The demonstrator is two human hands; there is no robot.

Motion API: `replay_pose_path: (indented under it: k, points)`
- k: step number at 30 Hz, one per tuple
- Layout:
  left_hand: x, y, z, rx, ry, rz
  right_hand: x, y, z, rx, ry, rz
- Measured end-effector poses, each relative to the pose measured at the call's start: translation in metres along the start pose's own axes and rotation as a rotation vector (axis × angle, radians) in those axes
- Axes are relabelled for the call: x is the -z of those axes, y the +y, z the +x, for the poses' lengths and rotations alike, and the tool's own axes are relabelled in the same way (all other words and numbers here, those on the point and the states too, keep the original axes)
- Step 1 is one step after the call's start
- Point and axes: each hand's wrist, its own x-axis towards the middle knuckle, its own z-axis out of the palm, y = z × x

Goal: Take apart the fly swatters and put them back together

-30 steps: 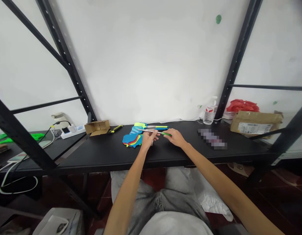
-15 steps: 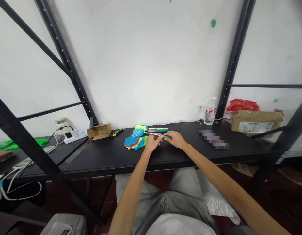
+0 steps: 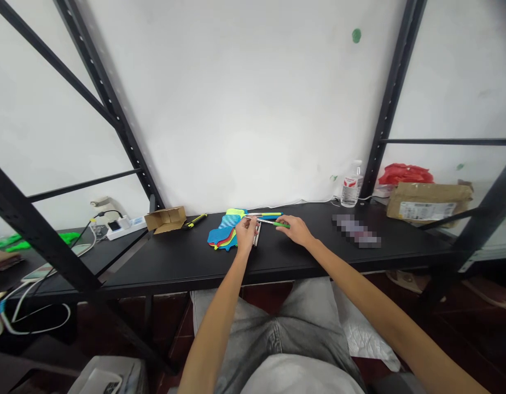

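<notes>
My right hand is closed around a green handle. A thin silver rod runs left from that handle to my left hand, whose fingers pinch its far end. Below the left fingers, a few more silver rods slant toward the front edge; whether this hand also holds them I cannot tell. Behind the hands lie fly swatters with a yellow head, a blue mesh head and blue-and-yellow handles. Flat blue, red and yellow pieces overlap left of my left hand, which partly hides them.
The black table carries an open cardboard box and a black-and-yellow cutter on the left. To the right are a blurred-out object, a water bottle and a brown carton. Black metal posts frame the table.
My hands have moved apart, the left one slightly left. More of the silver rod shows between them. The loose rods by my left hand now slant toward me.
</notes>
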Motion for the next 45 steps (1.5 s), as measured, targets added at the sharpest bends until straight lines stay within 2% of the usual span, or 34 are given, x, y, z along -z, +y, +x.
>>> replay_pose_path:
  k: [13,21,30,33,36,39,42,45]
  points:
    - [0.004,-0.005,0.003,0.025,-0.124,0.011,0.004,0.001,-0.002,-0.029,-0.023,0.013]
    - [0.004,-0.002,0.002,0.019,-0.133,0.051,0.006,-0.003,-0.003,0.003,-0.065,-0.054]
    - [0.0,0.001,-0.006,-0.023,-0.074,0.295,0.007,-0.013,-0.003,-0.031,-0.072,-0.084]
    - [0.002,0.008,-0.009,-0.086,-0.061,0.408,0.007,-0.013,-0.004,-0.039,-0.051,-0.117]
    - [0.016,0.018,-0.011,-0.199,-0.013,0.601,0.006,-0.011,-0.004,-0.044,-0.034,-0.13]
    - [0.043,0.026,-0.013,-0.268,0.038,0.802,0.006,-0.009,-0.003,-0.071,-0.035,-0.143]
    - [0.07,0.029,-0.017,-0.257,-0.04,1.094,0.006,-0.009,-0.003,-0.079,-0.036,-0.142]
    - [0.082,0.028,-0.022,-0.252,-0.1,1.264,0.006,-0.011,-0.003,-0.082,-0.03,-0.136]
